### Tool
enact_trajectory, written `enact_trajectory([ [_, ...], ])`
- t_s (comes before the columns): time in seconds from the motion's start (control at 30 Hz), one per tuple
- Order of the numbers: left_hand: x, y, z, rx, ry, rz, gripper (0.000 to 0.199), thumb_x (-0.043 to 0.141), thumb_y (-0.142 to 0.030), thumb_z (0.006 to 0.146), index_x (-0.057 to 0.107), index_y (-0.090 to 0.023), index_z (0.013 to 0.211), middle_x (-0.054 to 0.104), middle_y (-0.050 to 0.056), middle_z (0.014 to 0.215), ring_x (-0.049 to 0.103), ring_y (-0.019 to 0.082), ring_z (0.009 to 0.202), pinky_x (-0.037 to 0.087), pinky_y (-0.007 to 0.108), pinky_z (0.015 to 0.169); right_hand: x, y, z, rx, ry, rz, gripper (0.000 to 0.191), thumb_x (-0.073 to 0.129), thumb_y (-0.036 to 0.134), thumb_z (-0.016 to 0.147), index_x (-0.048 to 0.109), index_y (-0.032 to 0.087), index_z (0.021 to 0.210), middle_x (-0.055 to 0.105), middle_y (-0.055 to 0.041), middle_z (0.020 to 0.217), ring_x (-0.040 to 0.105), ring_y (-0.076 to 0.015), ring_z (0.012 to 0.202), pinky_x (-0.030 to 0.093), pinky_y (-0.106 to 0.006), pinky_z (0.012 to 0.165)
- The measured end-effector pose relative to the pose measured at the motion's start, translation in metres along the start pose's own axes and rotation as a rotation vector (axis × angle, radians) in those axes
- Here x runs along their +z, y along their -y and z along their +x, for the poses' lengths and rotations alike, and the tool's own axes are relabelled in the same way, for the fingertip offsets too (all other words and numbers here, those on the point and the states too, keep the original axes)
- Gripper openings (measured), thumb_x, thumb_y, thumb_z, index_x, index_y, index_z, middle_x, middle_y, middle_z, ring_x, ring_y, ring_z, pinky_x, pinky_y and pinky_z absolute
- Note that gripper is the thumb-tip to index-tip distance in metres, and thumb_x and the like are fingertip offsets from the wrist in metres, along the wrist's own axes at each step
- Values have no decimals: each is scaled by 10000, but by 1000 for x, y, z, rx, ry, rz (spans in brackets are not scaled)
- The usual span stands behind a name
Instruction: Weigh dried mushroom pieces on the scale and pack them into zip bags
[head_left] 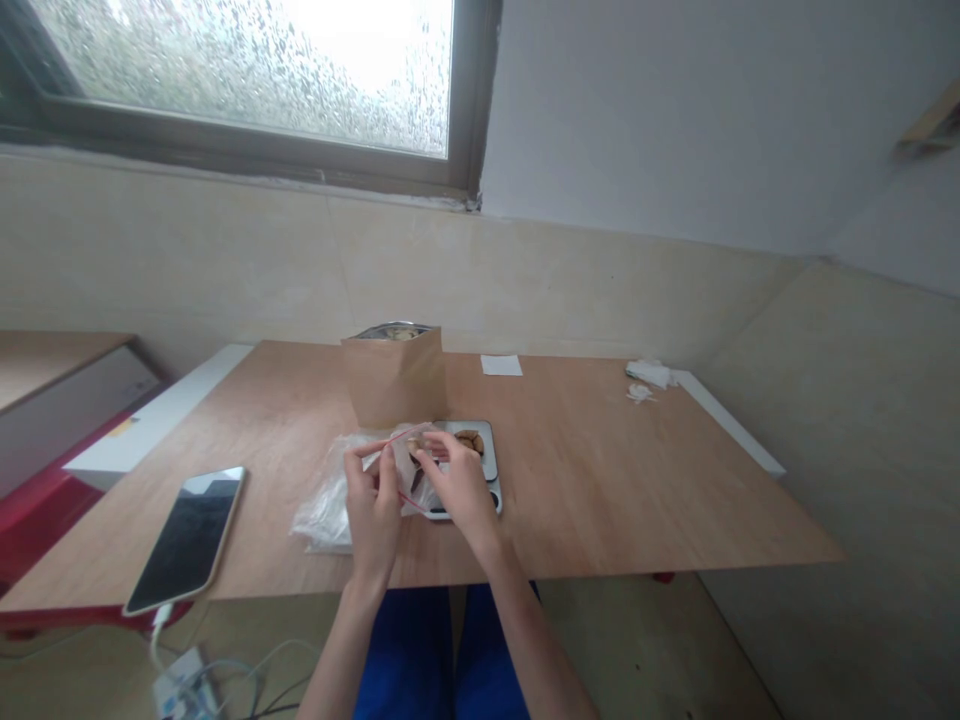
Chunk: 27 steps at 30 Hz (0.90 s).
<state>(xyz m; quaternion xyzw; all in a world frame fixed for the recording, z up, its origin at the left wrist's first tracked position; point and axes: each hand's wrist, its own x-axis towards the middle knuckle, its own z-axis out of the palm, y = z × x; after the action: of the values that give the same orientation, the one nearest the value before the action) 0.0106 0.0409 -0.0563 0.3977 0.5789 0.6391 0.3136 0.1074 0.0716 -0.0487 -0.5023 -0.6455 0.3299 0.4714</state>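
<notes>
We see a clear red-edged plastic bag (328,510) at the lower middle of the frame, lying on the wooden table (600,490). Its soft body spreads toward the lower left, and its mouth points to the upper right, over a dark-rimmed tray (491,450). The long axis of the bag runs nearly across the frame. Our left hand (373,515) is closed in a pinch on the red edge of the bag, and our right hand (461,490) is also pinching the bag, near the mouth. Brown food pieces (469,441) lie in the tray, just beside the right hand. Behind the tray stands a brown paper bag (394,385). At the lower left, a smartphone (185,540) lies on the table with a white cable (159,630). Near the far edge are a white paper slip (501,365) and crumpled tissue (649,374).
</notes>
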Motion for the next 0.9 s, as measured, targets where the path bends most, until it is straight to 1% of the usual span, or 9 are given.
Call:
enact_trajectory([
  [0.1,-2,-1,3,-31,-38,-21,340,544,-490,777,475,-192,924,509,-60,498,464,102,385,354,184,362,-9,-6,5,-3,-198,89,205,429,272,880,603,176,930,686,-42,811,646,-149,735,499,-254,700],
  [0.17,-3,-1,4,-48,-41,-41,344,557,-488,768,474,-192,923,513,-60,500,474,104,389,356,181,363,-14,-24,11,21,-324,58,244,366,275,899,580,168,949,668,-44,796,629,-151,724,493,-268,701],
  [0.2,-3,-2,4,-53,-38,-49,341,562,-486,766,472,-194,919,506,-64,491,473,104,387,351,177,361,-15,-37,14,29,-326,-7,242,361,254,894,576,163,955,664,-54,817,621,-158,738,487,-285,722],
  [0.3,-3,-3,4,-68,-21,-81,331,568,-479,762,466,-200,907,502,-69,480,473,104,386,355,174,363,-18,-76,22,-52,-111,-358,221,501,135,775,596,149,974,633,-111,1018,559,-222,980,422,-361,880],
  [0.4,-4,-5,4,-89,-10,-125,319,577,-467,755,466,-202,893,511,-68,491,478,99,398,378,174,377,-18,-102,24,-71,37,-588,308,548,110,743,586,168,1043,592,-117,1131,487,-257,1077,368,-395,923],
  [0.63,-5,-7,7,-154,10,-214,320,614,-459,721,459,-217,862,484,-94,478,454,83,380,409,177,395,-22,-106,21,-3,-40,-753,184,544,240,780,584,174,948,613,-105,950,524,-261,927,379,-379,818],
  [0.73,-5,-6,8,-164,10,-227,338,623,-471,707,460,-216,859,487,-93,476,461,85,382,409,178,391,-28,-101,19,28,-110,-606,161,522,234,762,554,167,904,607,-95,891,556,-234,852,412,-345,759],
  [0.83,-5,-4,8,-180,14,-246,360,634,-478,690,462,-213,864,488,-91,472,470,88,385,404,175,387,-32,-94,19,109,-170,-243,167,488,339,793,502,186,858,603,-38,745,578,-178,674,436,-280,617],
  [0.9,-3,-3,8,-196,2,-251,381,640,-484,678,467,-206,872,500,-85,475,472,90,381,393,173,376,-33,-85,18,187,-189,20,274,461,472,803,463,198,822,578,4,637,553,-146,536,424,-249,512],
])
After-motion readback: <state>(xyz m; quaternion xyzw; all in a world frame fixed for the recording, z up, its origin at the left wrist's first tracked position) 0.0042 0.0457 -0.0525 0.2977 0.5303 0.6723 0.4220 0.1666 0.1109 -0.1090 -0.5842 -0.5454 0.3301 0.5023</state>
